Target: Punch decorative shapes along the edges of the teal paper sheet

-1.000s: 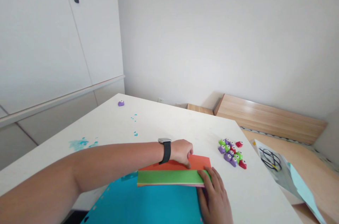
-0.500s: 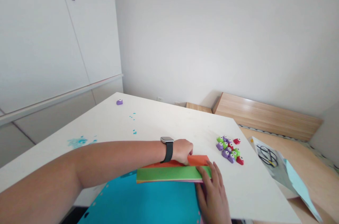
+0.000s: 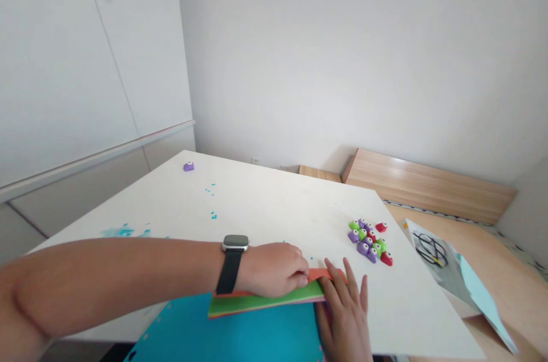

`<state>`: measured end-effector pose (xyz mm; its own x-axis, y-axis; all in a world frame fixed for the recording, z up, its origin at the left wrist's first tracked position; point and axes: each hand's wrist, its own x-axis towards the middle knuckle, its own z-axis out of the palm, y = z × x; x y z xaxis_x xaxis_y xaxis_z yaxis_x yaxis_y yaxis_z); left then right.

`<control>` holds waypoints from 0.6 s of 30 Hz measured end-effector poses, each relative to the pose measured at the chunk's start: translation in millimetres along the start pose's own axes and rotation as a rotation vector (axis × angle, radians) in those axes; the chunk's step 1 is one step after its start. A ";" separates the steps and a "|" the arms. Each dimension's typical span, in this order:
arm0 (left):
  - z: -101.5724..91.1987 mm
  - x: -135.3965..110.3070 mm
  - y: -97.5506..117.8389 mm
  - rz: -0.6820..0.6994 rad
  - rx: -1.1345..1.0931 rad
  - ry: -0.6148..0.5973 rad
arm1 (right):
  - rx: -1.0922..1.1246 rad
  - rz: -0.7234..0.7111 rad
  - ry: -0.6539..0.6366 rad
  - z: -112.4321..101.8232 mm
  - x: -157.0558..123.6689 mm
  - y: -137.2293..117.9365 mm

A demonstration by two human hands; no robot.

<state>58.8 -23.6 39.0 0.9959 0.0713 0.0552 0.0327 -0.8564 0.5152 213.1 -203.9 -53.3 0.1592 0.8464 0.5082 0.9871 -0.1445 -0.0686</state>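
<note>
Folded paper [image 3: 244,304] in the head view lies across the far part of a blue sheet [image 3: 244,339], its long axis running left to right, left end tilted nearer the wearer. It looks like a narrow strip, green in front, orange behind, other colours layered along the near edge. The left hand [image 3: 278,270] sits curled on it; whether it pinches, I cannot tell. The right hand [image 3: 342,308] spreads its fingers over the right end. White tabletop [image 3: 278,202] runs beyond to its far edge, toy cluster [image 3: 366,240] off right
</note>
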 end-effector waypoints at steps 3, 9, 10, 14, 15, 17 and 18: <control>-0.7 16.5 -13.8 0.088 -0.013 -0.034 | 0.005 -0.025 0.017 3.5 -3.9 4.1; 11.3 34.7 -38.9 0.251 -0.056 -0.184 | 0.016 -0.036 0.046 9.7 -7.7 11.0; 13.9 31.6 -43.5 0.249 -0.045 -0.187 | 0.017 -0.043 0.046 11.1 -7.9 12.3; 14.3 3.3 -68.7 0.203 0.059 -0.145 | 0.036 -0.061 0.063 20.0 -9.6 18.9; 11.4 -7.0 -75.8 0.171 0.085 -0.135 | 0.044 -0.063 0.070 22.9 -10.4 20.8; 2.6 -30.0 -89.3 0.096 0.126 -0.130 | 0.063 -0.061 0.089 28.9 -12.3 24.6; -2.7 -42.0 -95.5 0.052 0.147 -0.135 | 0.074 -0.062 0.098 31.8 -13.5 26.3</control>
<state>13.7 56.6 -10.3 0.9985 -0.0354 -0.0419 -0.0166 -0.9234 0.3836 237.4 -202.8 -89.3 0.0992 0.7979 0.5946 0.9940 -0.0523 -0.0957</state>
